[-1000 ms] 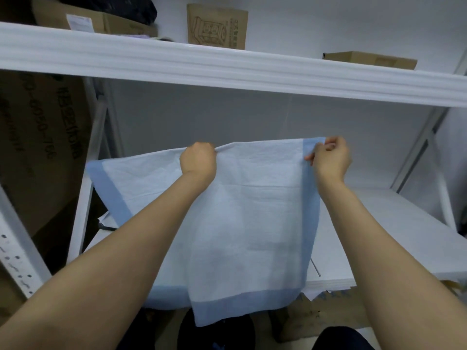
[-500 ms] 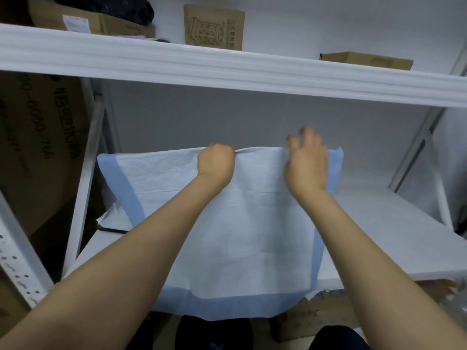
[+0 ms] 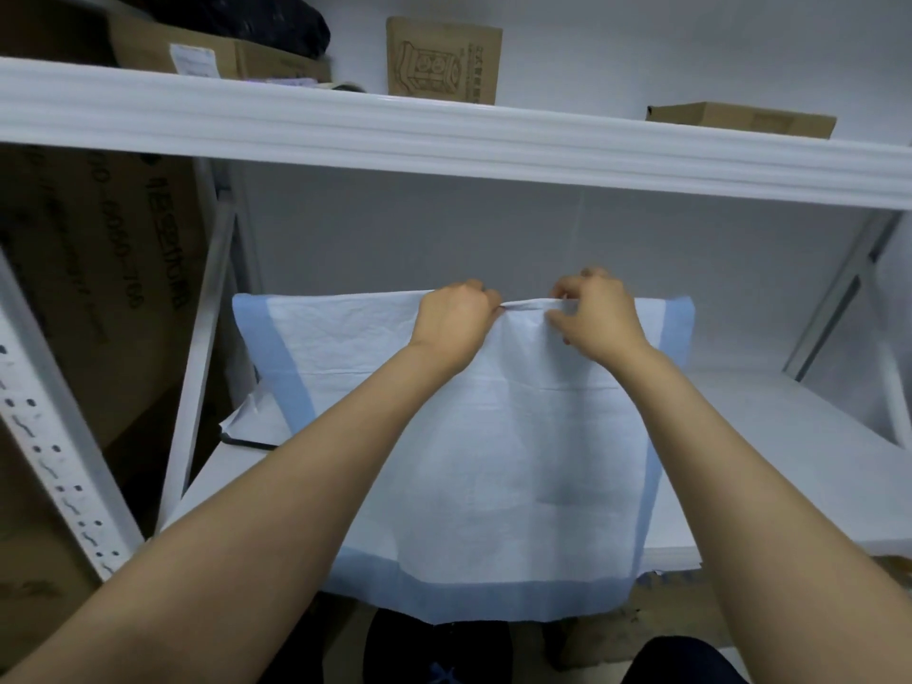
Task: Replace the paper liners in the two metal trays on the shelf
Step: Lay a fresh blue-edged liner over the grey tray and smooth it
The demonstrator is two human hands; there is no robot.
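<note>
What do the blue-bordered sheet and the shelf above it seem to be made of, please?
The blue-bordered sheet: seemingly thin matte paper or non-woven; it creases and drapes limply. The upper shelf: probably white-painted metal, by its glossy, ribbed front edge; the look alone cannot confirm it.

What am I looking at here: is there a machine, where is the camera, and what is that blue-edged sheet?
There is no machine: a person works with two bare hands. All the pictures come from one wide-angle camera worn on the person's head, looking forward and down, so the forearms enter from below. The left hand and the right hand grip the top edge of a white paper liner with blue borders, close together. Its lower edge hangs past the front of the lower shelf. Cardboard boxes stand on the upper shelf. I cannot make out a metal tray for certain.
</note>
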